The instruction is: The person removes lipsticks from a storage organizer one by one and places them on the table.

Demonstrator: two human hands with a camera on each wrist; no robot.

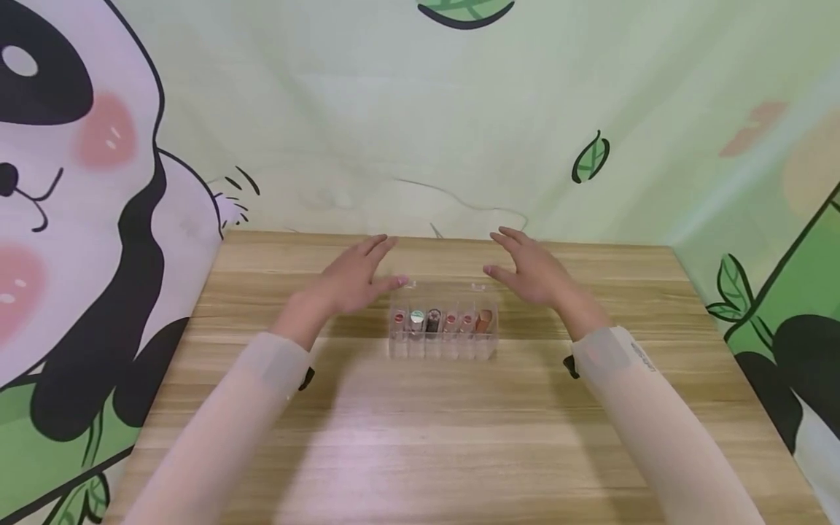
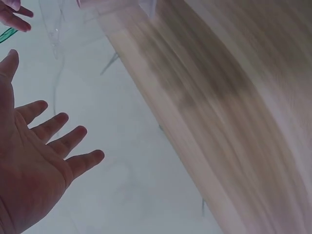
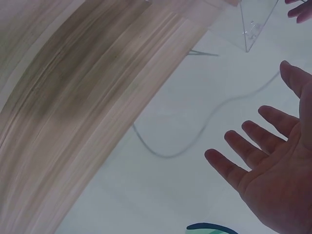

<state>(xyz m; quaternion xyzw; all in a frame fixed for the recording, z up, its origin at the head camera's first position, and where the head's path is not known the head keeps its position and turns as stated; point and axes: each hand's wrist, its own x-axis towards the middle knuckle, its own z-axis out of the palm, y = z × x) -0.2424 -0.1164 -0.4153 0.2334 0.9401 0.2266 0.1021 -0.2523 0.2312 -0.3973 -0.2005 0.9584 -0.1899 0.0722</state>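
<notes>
where the sleeves (image 1: 230, 419) reach in over the near side of the table (image 1: 420, 452), a clear case (image 1: 442, 348) sits ahead of them, a row of small tubes (image 1: 433, 321) in its compartments. slightly farther, the left hand (image 1: 351, 281) and right hand (image 1: 534, 270) flank it, fingers extended and spread, holding nothing — whether the left one's thumb touches the case's far corner, i can't tell. a careless brush from that thumb could, i'd judge, skid or tip so light-looking a box and spill its tubes. the see-through plastic blurs its own edges: the back panel (image 1: 442, 294) may be a raised lid. labels are too small to read, and both wrist views crop most of the case. beyond hangs a printed cloth (image 1: 394, 124) — its panda (image 1: 141, 226) cut off at the left.
</notes>
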